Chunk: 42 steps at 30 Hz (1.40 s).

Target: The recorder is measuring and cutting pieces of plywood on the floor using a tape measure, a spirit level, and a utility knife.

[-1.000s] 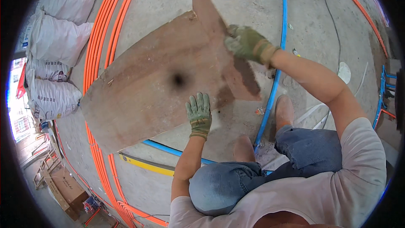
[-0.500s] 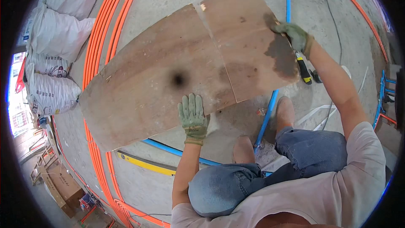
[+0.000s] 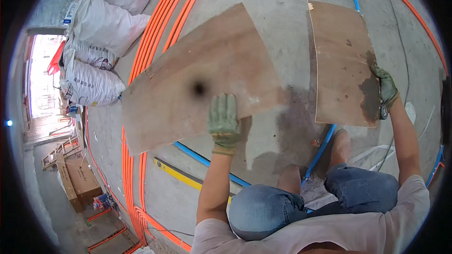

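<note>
My left hand, in a green glove, is on the near edge of the larger brown plywood board. Its fingers lie straight along the top; the thumb is hidden, seemingly under the edge. That board is tilted above the floor, its right corner blurred. My gloved right hand grips the right edge of a smaller plywood board, beside a dark wet-looking stain. A small dark rounded object shows by the right palm; its kind is unclear. Bare floor separates the two boards.
Orange conduits run along the floor at left, partly under the larger board. A yellow spirit level and a blue pipe lie near it. Stacked white sacks stand at far left, with a cardboard box below them.
The smaller board has moved right with my right hand, opening a wide gap where the boards met. The view has shifted left. The black-and-yellow knife by my right hand no longer shows clearly.
</note>
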Available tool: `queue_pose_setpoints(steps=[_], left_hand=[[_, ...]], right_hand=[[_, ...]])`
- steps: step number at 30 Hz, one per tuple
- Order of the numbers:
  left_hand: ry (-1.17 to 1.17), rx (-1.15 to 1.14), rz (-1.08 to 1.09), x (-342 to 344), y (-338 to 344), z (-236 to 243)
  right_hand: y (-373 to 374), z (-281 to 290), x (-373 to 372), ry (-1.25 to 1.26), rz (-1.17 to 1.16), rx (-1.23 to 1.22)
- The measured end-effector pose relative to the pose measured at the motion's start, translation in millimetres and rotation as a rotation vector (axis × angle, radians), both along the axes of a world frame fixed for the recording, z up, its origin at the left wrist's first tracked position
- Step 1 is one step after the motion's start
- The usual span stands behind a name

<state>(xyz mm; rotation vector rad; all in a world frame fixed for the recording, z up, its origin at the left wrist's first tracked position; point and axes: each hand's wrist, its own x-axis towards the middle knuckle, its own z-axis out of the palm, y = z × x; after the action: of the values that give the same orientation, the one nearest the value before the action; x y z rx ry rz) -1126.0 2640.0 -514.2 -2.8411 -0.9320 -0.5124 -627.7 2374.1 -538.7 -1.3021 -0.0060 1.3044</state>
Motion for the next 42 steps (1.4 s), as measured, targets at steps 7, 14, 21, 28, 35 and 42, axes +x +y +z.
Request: queue_pose_setpoints(steps=[7,14,21,28,35,42], left_hand=[[-0.252,0.386,0.098,83,147,60],[-0.155,-0.179,-0.027,205,211,64],[-0.242,-1.903,0.246,166,28,-49],[-0.818,-2.358,0.196,125,-6,-57],[-1.160,-2.221,0.414,84,19,-64],[-1.376,-2.216,0.393,57,34,-91]], right_hand=[[-2,-2,-15,-0.354,0.129,-0.026],[34,-23,-62,0.267,-0.079,0.008],[30,-49,-87,0.296,0.093,0.000],[72,-66,-71,-0.144,0.558,0.147],[93,-50,-69,-1.379,0.744,0.268],[91,-26,-96,0.180,0.414,0.128]])
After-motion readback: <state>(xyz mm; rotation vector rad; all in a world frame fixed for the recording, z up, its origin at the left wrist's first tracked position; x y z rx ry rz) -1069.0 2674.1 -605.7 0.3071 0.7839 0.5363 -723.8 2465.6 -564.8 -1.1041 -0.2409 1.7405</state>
